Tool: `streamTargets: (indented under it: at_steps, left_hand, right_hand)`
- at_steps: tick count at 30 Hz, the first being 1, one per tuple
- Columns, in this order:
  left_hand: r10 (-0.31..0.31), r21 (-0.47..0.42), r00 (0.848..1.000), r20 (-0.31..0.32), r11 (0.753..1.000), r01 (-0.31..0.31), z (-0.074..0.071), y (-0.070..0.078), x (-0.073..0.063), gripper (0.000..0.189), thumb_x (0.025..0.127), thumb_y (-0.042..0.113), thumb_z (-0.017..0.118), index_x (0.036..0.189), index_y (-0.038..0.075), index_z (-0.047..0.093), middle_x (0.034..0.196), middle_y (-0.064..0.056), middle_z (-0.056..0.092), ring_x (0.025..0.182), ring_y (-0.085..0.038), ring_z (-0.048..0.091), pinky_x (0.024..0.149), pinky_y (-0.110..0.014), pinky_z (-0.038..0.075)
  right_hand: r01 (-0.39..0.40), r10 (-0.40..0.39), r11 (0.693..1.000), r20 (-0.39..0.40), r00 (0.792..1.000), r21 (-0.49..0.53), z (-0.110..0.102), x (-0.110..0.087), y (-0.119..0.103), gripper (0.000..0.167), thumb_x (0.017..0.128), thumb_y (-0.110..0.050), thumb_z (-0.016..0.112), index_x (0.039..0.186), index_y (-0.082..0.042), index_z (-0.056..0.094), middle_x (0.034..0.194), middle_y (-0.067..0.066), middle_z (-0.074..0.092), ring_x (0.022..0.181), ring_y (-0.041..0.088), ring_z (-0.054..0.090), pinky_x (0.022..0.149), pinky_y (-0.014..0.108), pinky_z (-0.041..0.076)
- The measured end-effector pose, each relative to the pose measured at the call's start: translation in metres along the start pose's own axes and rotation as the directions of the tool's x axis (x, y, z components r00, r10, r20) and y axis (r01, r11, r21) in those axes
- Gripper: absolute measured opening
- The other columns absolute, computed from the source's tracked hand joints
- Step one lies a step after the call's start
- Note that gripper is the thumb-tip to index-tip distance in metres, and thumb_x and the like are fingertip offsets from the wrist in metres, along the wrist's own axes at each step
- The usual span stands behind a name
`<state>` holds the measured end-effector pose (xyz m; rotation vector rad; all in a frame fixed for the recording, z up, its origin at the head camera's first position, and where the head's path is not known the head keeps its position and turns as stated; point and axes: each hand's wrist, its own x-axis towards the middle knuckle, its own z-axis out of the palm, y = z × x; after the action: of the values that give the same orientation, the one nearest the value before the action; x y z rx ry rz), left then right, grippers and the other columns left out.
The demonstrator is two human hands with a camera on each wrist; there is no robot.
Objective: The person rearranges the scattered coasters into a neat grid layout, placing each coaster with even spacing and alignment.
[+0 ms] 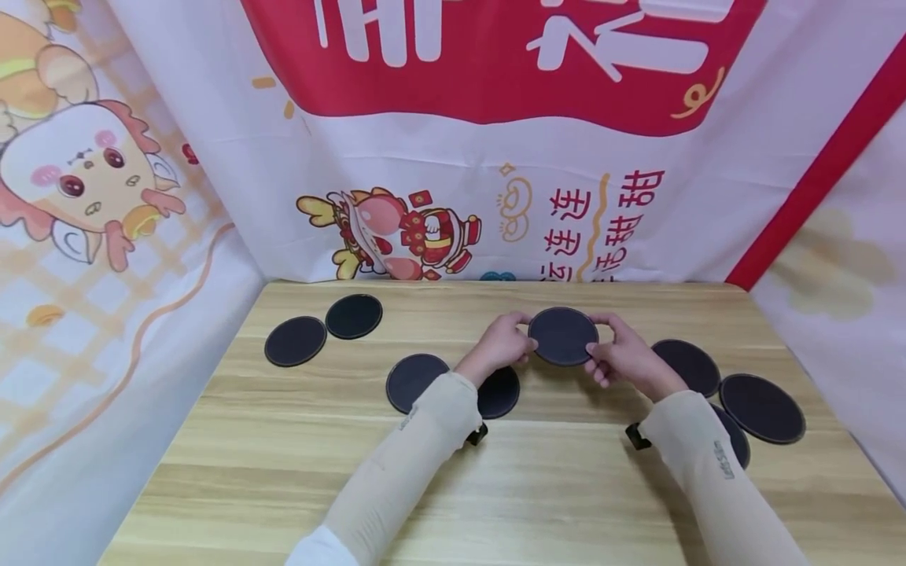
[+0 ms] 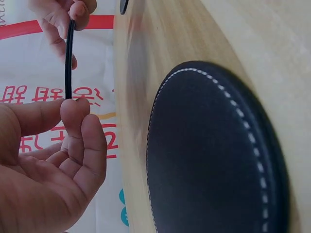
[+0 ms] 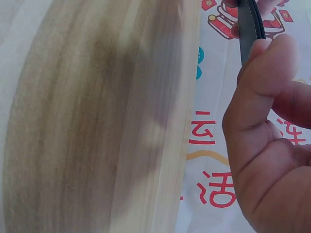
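Note:
Both hands hold one round black coaster (image 1: 562, 336) above the far part of the table. My left hand (image 1: 501, 343) pinches its left edge between thumb and fingers. On the opposite edge, my right hand (image 1: 626, 358) pinches it the same way. In the left wrist view this coaster (image 2: 69, 60) appears edge-on, as a thin dark strip between the two hands. Beneath the left wrist lies another coaster (image 1: 499, 393), partly covered by the sleeve; its pale stitched rim shows close up in the left wrist view.
A coaster (image 1: 418, 383) lies left of the covered one. Two more, one (image 1: 296, 341) touching the other (image 1: 355, 316), lie at the far left. On the right, three coasters (image 1: 762, 408) cluster by the right forearm. A printed cloth (image 1: 425, 157) hangs behind the wooden table (image 1: 283, 472).

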<state>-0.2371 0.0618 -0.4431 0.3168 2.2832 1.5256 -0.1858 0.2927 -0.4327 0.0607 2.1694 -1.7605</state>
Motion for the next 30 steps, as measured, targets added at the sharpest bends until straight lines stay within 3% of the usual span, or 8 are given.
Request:
streamTargets:
  at_steps: [5,15,30]
  left_hand:
    - [0.005,0.003,1.0,0.026,1.0,-0.005,0.001,-0.003,-0.004,0.054,0.095,0.002,0.065,0.147,0.003,0.051,0.069,-0.007,0.063,0.058,-0.02,0.062,0.065,-0.036,0.058]
    - [-0.022,-0.131,0.99,0.136,0.991,0.04,0.007,-0.013,-0.011,0.063,0.095,-0.007,0.06,0.153,0.0,0.038,0.075,-0.015,0.068,0.056,-0.015,0.059,0.059,-0.029,0.056]
    - [-0.045,0.01,0.99,0.136,0.999,0.044,0.009,-0.013,-0.025,0.063,0.093,-0.006,0.063,0.152,-0.002,0.04,0.077,-0.013,0.07,0.062,-0.017,0.064,0.059,-0.029,0.057]
  right_hand:
    - [-0.003,0.003,1.0,-0.002,1.0,-0.012,0.002,-0.003,0.003,0.061,0.103,-0.001,0.046,0.156,-0.005,0.016,0.077,0.025,0.063,0.053,0.018,0.057,0.05,0.032,0.052]
    - [-0.036,0.036,0.998,0.006,0.999,-0.042,0.002,-0.011,0.009,0.061,0.105,-0.003,0.046,0.157,-0.007,0.015,0.078,0.022,0.065,0.056,0.02,0.058,0.052,0.034,0.054]
    - [-0.065,0.067,0.997,0.024,0.997,-0.05,0.014,-0.014,0.02,0.058,0.106,-0.003,0.044,0.155,-0.009,0.015,0.069,0.013,0.061,0.05,0.019,0.055,0.047,0.033,0.05]
